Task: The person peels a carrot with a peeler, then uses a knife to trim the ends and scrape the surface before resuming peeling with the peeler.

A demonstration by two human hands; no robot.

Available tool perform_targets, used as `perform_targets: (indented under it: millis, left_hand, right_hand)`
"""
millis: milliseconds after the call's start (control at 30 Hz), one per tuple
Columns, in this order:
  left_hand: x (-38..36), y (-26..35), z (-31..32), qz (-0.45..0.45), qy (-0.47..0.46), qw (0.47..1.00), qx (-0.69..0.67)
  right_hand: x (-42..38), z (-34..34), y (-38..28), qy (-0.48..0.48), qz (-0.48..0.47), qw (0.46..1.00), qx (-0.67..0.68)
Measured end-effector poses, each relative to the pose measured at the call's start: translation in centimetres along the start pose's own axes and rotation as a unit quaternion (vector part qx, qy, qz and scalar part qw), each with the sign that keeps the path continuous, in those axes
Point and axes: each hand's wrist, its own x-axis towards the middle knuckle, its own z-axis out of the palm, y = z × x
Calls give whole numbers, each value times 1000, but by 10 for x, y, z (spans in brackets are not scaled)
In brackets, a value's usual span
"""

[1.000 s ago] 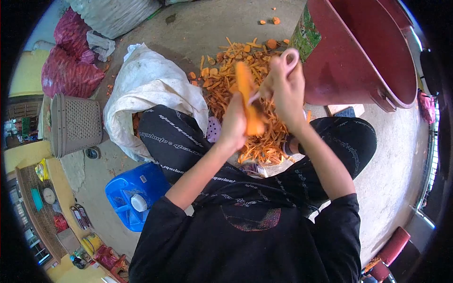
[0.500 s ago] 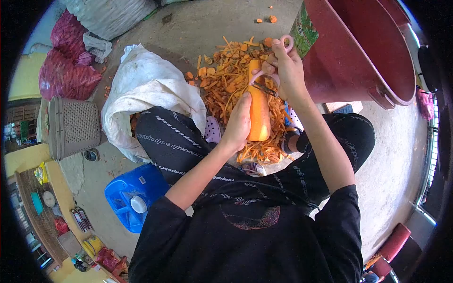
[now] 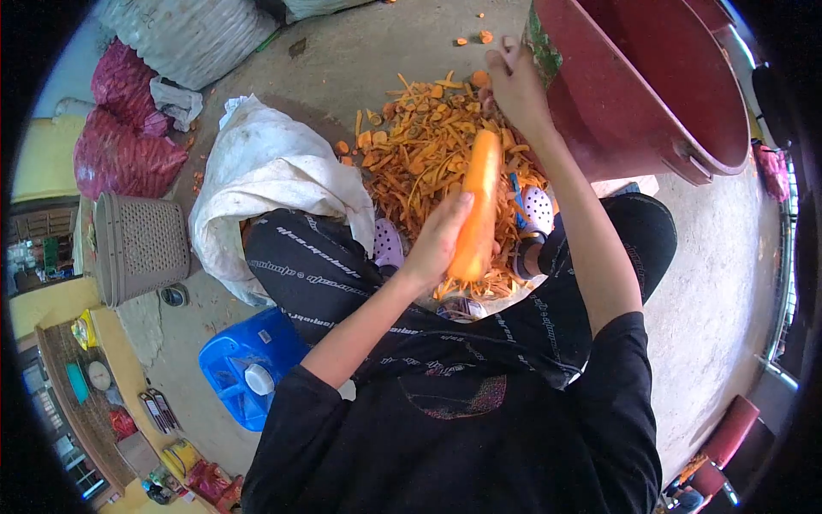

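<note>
Wrapped round the lower part of a large peeled orange carrot (image 3: 482,201) is my left hand (image 3: 441,238); the carrot stands tilted, its narrower end pointing up and away. My right hand (image 3: 520,90) is off the carrot, up beside the red tub, with bent fingers partly smeared by motion. Whether it holds anything cannot be made out. Beneath and beyond the carrot lies a heap of orange peelings and cut pieces (image 3: 419,154) on the floor.
A red tub (image 3: 612,103) stands at the right. On the left are a white sack (image 3: 274,167), a blue jerrycan (image 3: 248,364), a grey basket (image 3: 145,244) and red mesh bags (image 3: 128,154). Spotted clogs (image 3: 538,210) flank the heap.
My right hand has moved up, away from the carrot, and the pink-handled peeler seen in it earlier no longer shows. The carrot has tilted and shifted slightly lower with my left hand.
</note>
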Motion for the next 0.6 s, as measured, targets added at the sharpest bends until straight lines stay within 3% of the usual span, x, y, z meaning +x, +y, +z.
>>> perform_targets:
  millis: [67, 100, 200, 233, 333, 433, 500, 600]
  left_hand:
    - [6, 1, -10, 6, 54, 998, -28]
    - [10, 2, -16, 9, 83, 996, -42]
    - [14, 10, -22, 19, 116, 987, -113]
    - [15, 12, -21, 22, 110, 983, -146]
    - [21, 17, -18, 45, 98, 977, -183]
    - [23, 16, -27, 47, 37, 976, -207]
    - [24, 13, -38, 34, -46, 961, -272]
    - [20, 19, -19, 5, 67, 974, -218]
  right_hand:
    - [-10, 5, -9, 8, -171, 951, -256]
    - [-8, 8, -9, 29, -251, 945, -207]
    - [-21, 3, -40, 26, -47, 998, -15]
    - [-29, 5, -55, 22, -40, 987, 154]
    - [-65, 0, -91, -1, 97, 946, 308]
    - [-97, 11, -110, 19, 199, 910, 363]
    - [-106, 15, -111, -10, 202, 909, 365]
    - [-111, 22, -106, -33, 169, 909, 381]
